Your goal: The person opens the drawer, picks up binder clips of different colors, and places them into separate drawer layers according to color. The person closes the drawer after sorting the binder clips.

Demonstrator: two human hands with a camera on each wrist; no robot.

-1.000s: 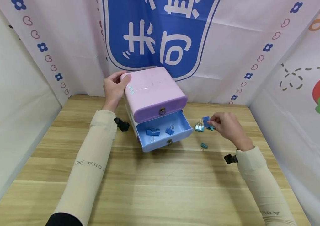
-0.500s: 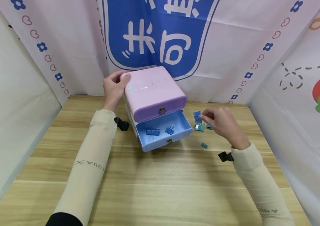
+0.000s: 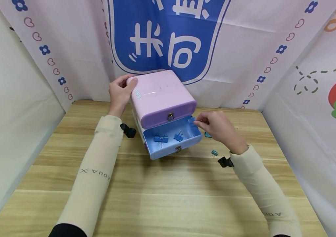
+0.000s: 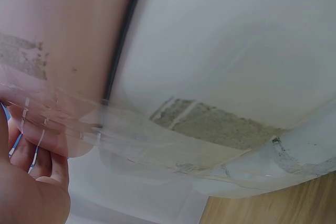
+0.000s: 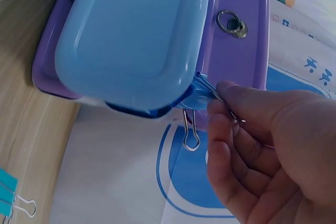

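Evidently the right hand (image 3: pixel 219 126) is clamped on a blue binder clip (image 3: pixel 191 120): thumb and forefinger pinch one of its wire handles, while the other handle (image 5: pixel 191 135) hangs free in the right wrist view. The clip is at the rear right rim of the light-blue drawer (image 3: pixel 163 152), which stands out from the lower level of a two-tier drawer cabinet (image 3: pixel 162 93); whether it touches the rim I cannot tell.

The left hand (image 3: pixel 121 92) grips the cabinet's rear left corner, thumb on the pink top and fingers bent round the edge. Inside the drawer lie a wide blue binder clip (image 3: pixel 160 138) and a smaller blue binder clip (image 3: pixel 179 136), apart from each other. On the wooden table (image 3: pixel 156 197), right of the drawer, lies a small teal binder clip (image 3: pixel 214 153); another teal clip (image 3: pixel 207 135) shows partly behind the right hand.

The pinched clip should be light, stiff and hard to damage, with a slick painted body. Held by one thin handle, it will probably swing or twist on its hinge, and the loose handle could catch the rim. A pinch across the body's flat faces would steady it better; squeezing both handles together would likely spread its jaws. The cabinet looks like smooth, hollow plastic, probably light enough to slide, so a corner hold suits it.
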